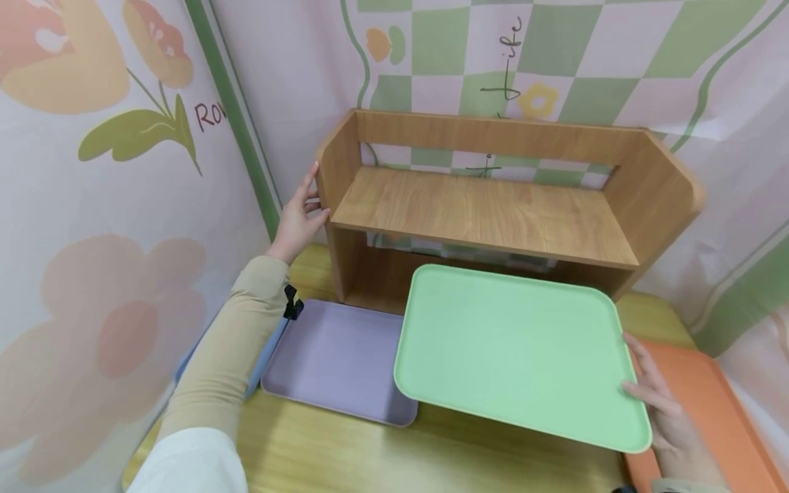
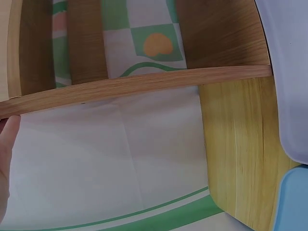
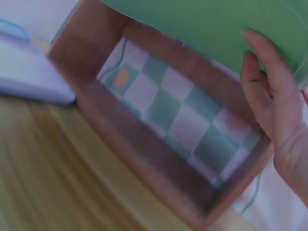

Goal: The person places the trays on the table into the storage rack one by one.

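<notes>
A two-level wooden desk shelf (image 1: 487,205) stands at the back of the table. My left hand (image 1: 300,220) rests against its left side panel, index finger extended up along the edge and thumb near the front edge. In the left wrist view part of that hand (image 2: 6,163) touches the panel's edge. My right hand (image 1: 662,404) grips the right short edge of a light green tray (image 1: 518,349), raised and tilted in front of the shelf's lower opening. From the right wrist view, fingers (image 3: 276,82) lie against the tray's underside.
A purple tray (image 1: 339,363) lies on the wooden table (image 1: 320,452) in front of the shelf's left end. Beside it is a blue tray (image 1: 261,359), partly behind my left arm. At the right lies an orange tray (image 1: 709,404). Printed curtains (image 1: 123,274) surround the table.
</notes>
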The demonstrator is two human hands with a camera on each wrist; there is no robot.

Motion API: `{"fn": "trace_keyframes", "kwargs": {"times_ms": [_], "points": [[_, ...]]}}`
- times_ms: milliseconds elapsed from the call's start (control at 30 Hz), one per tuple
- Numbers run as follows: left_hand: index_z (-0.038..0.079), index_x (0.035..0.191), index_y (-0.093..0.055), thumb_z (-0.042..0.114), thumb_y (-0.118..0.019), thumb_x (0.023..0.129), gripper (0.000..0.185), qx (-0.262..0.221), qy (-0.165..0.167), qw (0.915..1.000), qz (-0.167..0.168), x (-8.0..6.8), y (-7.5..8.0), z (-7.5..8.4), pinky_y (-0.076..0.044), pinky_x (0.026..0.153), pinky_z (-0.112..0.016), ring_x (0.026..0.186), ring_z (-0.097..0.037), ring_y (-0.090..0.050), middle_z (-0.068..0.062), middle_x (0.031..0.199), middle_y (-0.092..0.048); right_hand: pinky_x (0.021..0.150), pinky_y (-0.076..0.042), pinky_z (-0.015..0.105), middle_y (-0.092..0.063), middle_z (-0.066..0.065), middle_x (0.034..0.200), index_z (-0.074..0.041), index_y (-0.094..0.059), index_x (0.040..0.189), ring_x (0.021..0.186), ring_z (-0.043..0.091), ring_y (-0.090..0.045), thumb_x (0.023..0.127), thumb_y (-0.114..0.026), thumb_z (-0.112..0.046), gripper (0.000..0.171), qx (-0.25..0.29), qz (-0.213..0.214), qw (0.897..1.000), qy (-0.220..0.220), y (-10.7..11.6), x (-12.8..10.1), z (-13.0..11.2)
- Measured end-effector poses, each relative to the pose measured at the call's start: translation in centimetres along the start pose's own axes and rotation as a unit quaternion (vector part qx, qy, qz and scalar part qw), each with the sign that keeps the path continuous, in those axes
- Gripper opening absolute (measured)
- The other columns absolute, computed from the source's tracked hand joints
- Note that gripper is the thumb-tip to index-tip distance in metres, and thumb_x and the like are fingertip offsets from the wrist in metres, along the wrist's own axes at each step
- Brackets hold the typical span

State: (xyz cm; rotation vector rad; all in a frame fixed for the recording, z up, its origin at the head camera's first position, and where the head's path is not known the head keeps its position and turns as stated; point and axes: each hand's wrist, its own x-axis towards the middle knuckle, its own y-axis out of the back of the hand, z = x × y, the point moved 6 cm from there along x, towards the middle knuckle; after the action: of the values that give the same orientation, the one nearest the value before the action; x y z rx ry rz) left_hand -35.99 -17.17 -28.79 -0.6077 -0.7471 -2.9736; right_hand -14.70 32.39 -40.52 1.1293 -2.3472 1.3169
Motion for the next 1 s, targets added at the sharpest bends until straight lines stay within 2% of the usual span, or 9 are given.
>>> {"fn": "trace_keyframes", "kwargs": {"times_ms": [267,500,767,900,1000], "points": [[0.039,0.151,-0.017,-0.008,-0.058,0.088,0.089,0.000,-0.018,0.9997,0.018,0.0,0.4,0.2,-0.051,0.095,-0.043,0.114,-0.038,-0.057,-0.024,0.134,-0.047,0.091,-0.049,0.051,-0.042,0.027,0.135,-0.006,-0.021,0.147,0.116,0.045,-0.053,0.088,0.007,0.013,0.068,0.023,0.018,0.998,0.048,-2.0,3.3,-0.8],[0.040,0.150,-0.016,-0.008,-0.058,0.088,0.089,0.001,-0.017,0.9998,0.014,-0.1,0.0,0.2,-0.052,0.095,-0.043,0.115,-0.037,-0.056,-0.022,0.140,-0.042,0.090,-0.052,0.048,-0.042,0.024,0.135,-0.004,-0.026,0.146,0.114,0.041,-0.055,0.090,0.001,0.014,0.065,0.014,0.044,0.995,0.087,-3.5,4.9,-1.4],[0.037,0.151,-0.016,-0.008,-0.058,0.088,0.088,0.006,-0.036,0.9992,0.016,0.0,0.0,0.4,-0.051,0.096,-0.044,0.115,-0.038,-0.056,-0.023,0.141,-0.041,0.080,-0.056,0.044,-0.053,0.025,0.121,-0.004,-0.035,0.139,0.100,0.039,-0.064,0.093,-0.009,0.015,0.056,-0.011,0.102,0.989,0.106,-3.9,6.3,-1.3],[0.037,0.151,-0.016,-0.008,-0.058,0.088,0.088,0.006,-0.037,0.9992,0.014,0.0,0.0,0.3,-0.050,0.097,-0.045,0.115,-0.038,-0.056,-0.023,0.141,-0.040,0.082,-0.055,0.046,-0.051,0.024,0.124,-0.003,-0.036,0.137,0.103,0.041,-0.062,0.093,-0.011,0.017,0.054,0.005,0.114,0.985,0.129,-3.9,7.1,-1.1],[0.035,0.152,-0.016,-0.008,-0.058,0.088,0.088,0.007,-0.041,0.9990,0.015,-0.1,0.0,0.2,-0.050,0.097,-0.045,0.115,-0.038,-0.056,-0.024,0.140,-0.041,0.082,-0.056,0.046,-0.049,0.023,0.125,-0.002,-0.038,0.134,0.105,0.040,-0.061,0.093,-0.015,0.018,0.052,0.010,0.139,0.978,0.158,-3.8,7.8,-0.9]]}}
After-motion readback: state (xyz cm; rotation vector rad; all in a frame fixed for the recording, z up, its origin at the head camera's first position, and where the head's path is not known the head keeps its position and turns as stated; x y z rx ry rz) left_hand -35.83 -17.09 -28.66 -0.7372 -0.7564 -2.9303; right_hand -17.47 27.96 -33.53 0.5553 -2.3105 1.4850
